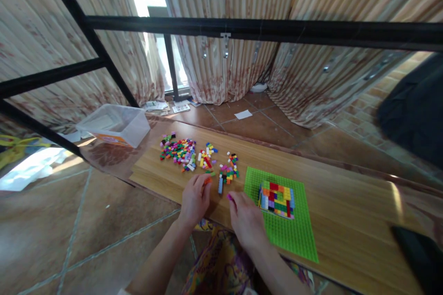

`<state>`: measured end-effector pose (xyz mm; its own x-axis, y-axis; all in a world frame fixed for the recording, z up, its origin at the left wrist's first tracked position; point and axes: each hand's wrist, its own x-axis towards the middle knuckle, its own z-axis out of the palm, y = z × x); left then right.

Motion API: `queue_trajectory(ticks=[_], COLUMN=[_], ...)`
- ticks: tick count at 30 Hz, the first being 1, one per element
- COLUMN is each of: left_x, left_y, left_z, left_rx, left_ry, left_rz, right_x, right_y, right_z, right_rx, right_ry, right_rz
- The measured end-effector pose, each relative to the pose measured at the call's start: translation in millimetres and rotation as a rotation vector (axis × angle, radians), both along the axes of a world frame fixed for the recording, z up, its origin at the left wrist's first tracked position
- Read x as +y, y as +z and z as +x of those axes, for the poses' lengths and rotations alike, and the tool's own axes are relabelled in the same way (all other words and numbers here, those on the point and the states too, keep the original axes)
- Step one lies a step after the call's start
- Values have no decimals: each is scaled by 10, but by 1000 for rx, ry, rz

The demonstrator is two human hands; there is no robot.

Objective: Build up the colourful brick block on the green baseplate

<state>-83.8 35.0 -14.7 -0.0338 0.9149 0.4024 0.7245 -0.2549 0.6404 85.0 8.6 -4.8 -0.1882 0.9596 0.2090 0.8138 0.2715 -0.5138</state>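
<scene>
Brick (pixel 207 180), orange, in left hand (pixel 194 199); magenta brick (pixel 229 197) in right hand (pixel 246 221).

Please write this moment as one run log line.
left hand: touches orange brick | right hand: holds pink brick | green baseplate: carries multicolour brick build

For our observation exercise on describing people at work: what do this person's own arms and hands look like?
Both forearms are bare, with no sleeves over them. The left hand and right hand wear no gloves, and no watch, ring or bracelet shows.
</scene>
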Motion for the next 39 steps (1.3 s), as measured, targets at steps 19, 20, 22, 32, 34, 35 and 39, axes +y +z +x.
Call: queue_trajectory(ticks=[19,20,22,32,34,35,39], left_x=[-54,-54,-53,-52,-47,-43,-36], left_y=[-137,-135,-128,-87,-95,-102,-107], left_z=[-37,-36,-33,-16,-19,-23,-54], left_rx=[23,26,28,25,24,21,-24], left_ry=[-27,-30,-37,-38,-34,-35,-61], left_rz=[-37,-44,-57,-72,-72,-74,-85], right_x=[802,857,945,1040,993,958,717], right_y=[181,181,174,138,171,194,314], right_z=[-502,-555,-640,-674,-622,-589,-419], right_rx=[-189,-199,-213,-145,20,137,710], right_ry=[16,13,6,-49,-48,-38,-14], right_rz=[-79,-90,-123,-201,-213,-241,-537])
